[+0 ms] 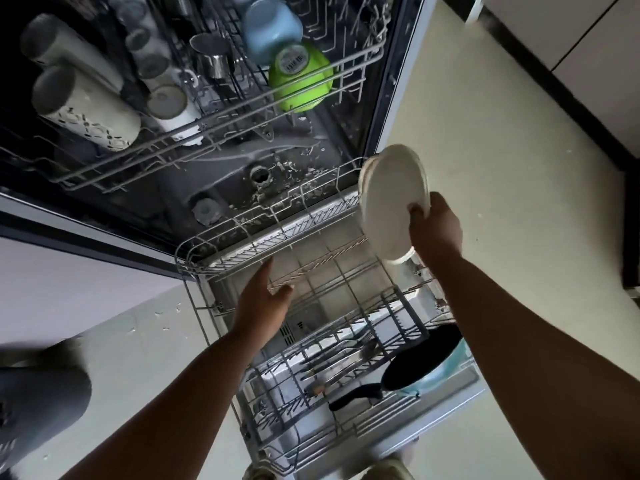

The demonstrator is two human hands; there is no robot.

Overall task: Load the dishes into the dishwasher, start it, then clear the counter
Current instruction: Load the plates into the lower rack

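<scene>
The dishwasher stands open with both racks pulled out. My right hand grips a small stack of white plates by the near edge, held on edge above the right side of the lower rack. My left hand hovers open over the lower rack's bare middle, fingers straight. A black frying pan with a pale blue rim lies in the near part of the lower rack, beside cutlery. The upper rack holds a green bowl, a blue bowl, cups and tall tumblers.
White debris flecks lie on the dishwasher's floor and on the pale kitchen floor. A cabinet base with a dark plinth runs along the right. A blurred dark shape sits at the lower left.
</scene>
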